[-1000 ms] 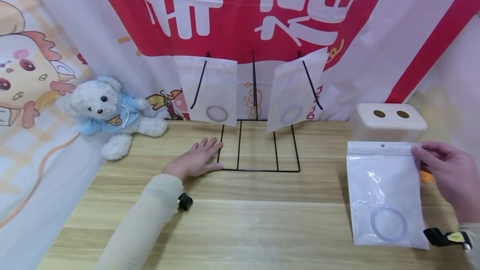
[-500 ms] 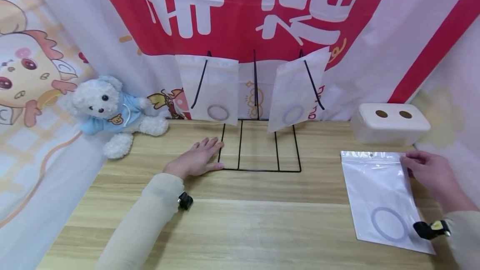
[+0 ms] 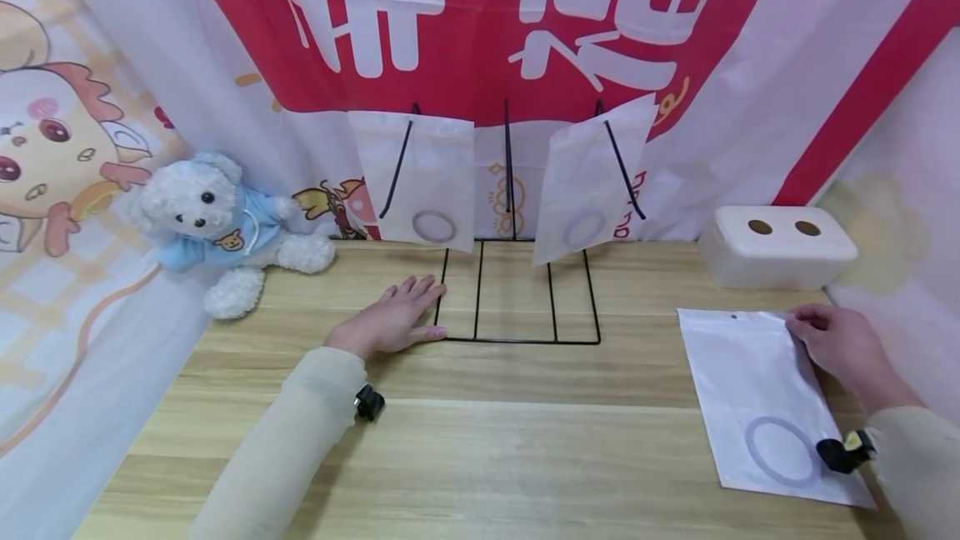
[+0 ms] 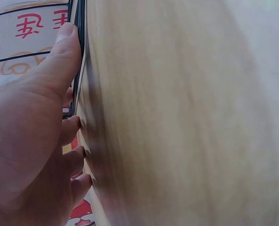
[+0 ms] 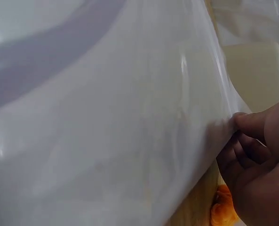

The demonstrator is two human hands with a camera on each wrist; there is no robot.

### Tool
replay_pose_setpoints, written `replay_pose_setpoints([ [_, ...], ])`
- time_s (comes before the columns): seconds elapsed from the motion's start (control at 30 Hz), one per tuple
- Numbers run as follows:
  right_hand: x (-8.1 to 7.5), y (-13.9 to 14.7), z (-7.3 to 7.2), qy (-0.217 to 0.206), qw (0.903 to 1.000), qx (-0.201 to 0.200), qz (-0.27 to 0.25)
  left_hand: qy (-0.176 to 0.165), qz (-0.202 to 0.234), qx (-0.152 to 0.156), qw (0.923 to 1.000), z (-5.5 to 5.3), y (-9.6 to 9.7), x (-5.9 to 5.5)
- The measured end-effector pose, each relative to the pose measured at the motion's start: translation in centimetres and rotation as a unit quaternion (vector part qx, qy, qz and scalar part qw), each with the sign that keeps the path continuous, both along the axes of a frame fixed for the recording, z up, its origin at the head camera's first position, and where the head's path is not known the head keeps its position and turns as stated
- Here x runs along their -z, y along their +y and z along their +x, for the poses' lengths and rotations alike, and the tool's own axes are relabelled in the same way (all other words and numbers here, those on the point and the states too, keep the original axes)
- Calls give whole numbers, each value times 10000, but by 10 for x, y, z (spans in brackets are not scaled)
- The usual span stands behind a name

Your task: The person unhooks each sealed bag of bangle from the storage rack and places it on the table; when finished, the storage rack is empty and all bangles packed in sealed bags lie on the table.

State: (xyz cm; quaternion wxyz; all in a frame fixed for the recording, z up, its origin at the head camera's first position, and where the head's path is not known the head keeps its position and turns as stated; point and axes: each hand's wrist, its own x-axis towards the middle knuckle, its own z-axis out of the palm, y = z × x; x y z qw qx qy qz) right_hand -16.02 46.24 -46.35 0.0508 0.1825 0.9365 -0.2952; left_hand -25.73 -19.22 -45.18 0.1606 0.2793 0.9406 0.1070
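Note:
In the head view, my left hand lies spread on the table, its fingertips and thumb at the left side of a black wire display rack's base. My right hand pinches the top right corner of a white zip-lock bag with a grey ring printed near its bottom. That bag is low over the table at the right. In the right wrist view the thumb and finger grip its edge. Two similar bags, one at left and one at right, hang on the rack's prongs. The middle prong holds no bag.
A white box with two round holes stands at the back right. A plush dog in a blue hoodie sits at the back left. Printed cloth hangs behind the table. A small orange thing shows below the right hand.
My right hand has moved left and down with the bag, which now lies flatter and lower over the table. The left hand has stayed at the rack.

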Motion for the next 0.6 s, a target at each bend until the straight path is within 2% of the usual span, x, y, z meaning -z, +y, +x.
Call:
replay_pose_setpoints([
  [0.27,-4,-1,-8,-45,9998,-176,59,9,59,4,10000,2,0,0],
  [0.6,-4,-3,-12,-73,9999,-38,102,61,110,31,9999,0,-2,1],
])
